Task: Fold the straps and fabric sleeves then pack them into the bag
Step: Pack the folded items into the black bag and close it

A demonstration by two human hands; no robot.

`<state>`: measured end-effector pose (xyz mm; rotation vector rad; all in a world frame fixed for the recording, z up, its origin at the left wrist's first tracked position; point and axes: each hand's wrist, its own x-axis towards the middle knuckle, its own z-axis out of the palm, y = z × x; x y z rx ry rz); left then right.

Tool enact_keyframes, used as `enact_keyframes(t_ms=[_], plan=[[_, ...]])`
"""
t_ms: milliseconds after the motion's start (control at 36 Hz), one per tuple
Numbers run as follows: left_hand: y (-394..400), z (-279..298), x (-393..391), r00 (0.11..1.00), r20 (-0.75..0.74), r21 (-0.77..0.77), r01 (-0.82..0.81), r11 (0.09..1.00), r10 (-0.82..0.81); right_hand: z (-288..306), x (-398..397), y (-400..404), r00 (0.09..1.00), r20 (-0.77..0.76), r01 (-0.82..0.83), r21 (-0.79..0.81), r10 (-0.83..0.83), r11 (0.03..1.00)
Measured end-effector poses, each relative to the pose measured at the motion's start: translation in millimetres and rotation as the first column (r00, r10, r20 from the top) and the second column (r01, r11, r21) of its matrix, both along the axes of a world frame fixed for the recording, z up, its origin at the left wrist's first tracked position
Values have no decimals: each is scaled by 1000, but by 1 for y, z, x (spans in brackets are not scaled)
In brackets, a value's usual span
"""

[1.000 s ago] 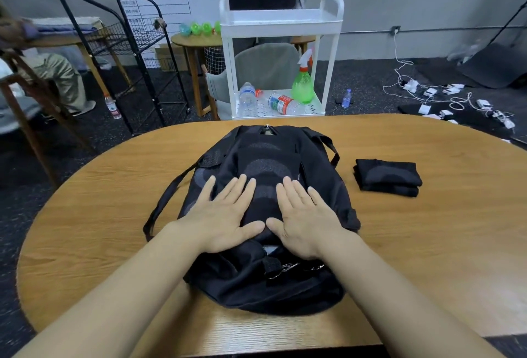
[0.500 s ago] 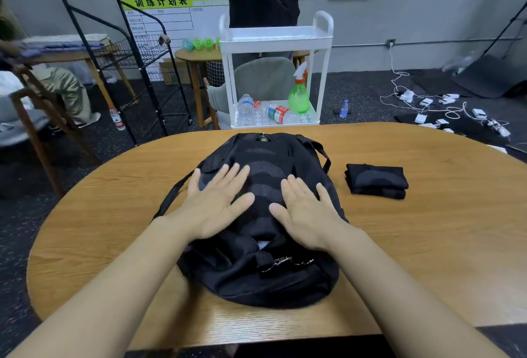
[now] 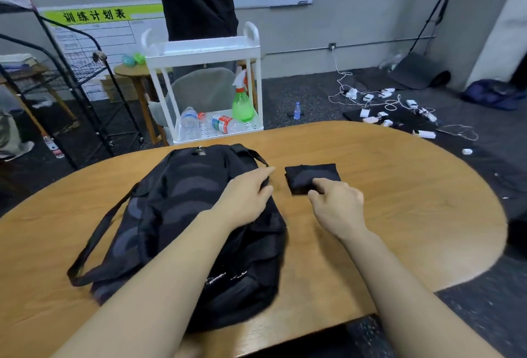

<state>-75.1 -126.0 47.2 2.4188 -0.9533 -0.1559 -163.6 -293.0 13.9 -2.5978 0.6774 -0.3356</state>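
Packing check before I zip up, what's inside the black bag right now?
Cannot tell: the black bag shows only its outside. One folded black fabric piece lies outside on the table, at the right hand.

The bag [image 3: 182, 215] is black with darker-grey curved bands across its panel; its strap [image 3: 97, 240] is plain black. The folded fabric [image 3: 310, 176] is black with a faint grey curved band. The table [image 3: 413, 200] is light brown wood grain. The cart [image 3: 199, 52] is white. The spray bottle [image 3: 242, 102] is green with a white and orange trigger head. The floor [image 3: 328, 101] is dark speckled grey.
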Motion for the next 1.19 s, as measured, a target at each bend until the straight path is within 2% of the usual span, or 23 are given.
enact_keyframes(t_ms=[194, 417, 583, 722, 917, 1194], plan=[[-53, -14, 15, 991, 134, 78, -41, 996, 30, -16, -1, -40, 976, 36, 213, 38, -214, 976], [-100, -23, 52, 999, -3, 89, -42, 995, 42, -20, 32, -75, 932, 15, 356, 141, -362, 924], [-126, -29, 74, 997, -45, 219, -53, 974, 64, -20, 61, -91, 917, -29, 397, 127, -397, 909], [-139, -38, 90, 993, -96, 350, -31, 936, 69, -20, 75, -99, 917, -103, 398, 157, -386, 904], [-143, -38, 99, 970, -230, 360, 8, 933, 81, -28, 85, -106, 926, -270, 319, 194, -262, 928], [-147, -35, 100, 963, -235, 418, -20, 908, 130, -26, 91, -114, 919, -351, 263, 212, -178, 941]])
